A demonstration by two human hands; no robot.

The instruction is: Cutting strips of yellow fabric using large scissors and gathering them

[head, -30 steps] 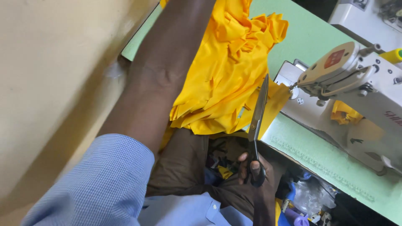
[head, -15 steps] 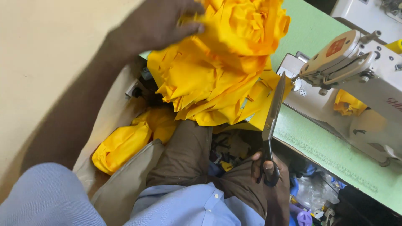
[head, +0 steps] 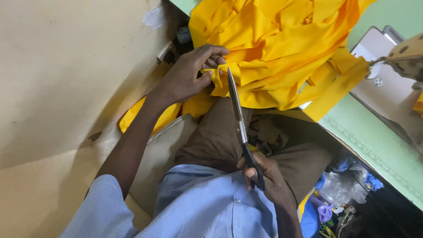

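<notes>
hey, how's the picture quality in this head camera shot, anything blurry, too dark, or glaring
Head view: mostly sharp on the left hand pinching the yellow fabric and on the scissors in the right hand; light is soft and even with no harsh glare; the lower right corner falls into dark shadow; the sewing machine at the right edge looks slightly soft.

The yellow fabric [head: 282, 48] heaps over the table [head: 374, 145] edge, blocking reach there. The sewing machine [head: 396, 75] closes off the right. The scissors [head: 240, 123] cross the lap gap. Open room lies left, along the tan wall [head: 66, 88].
</notes>
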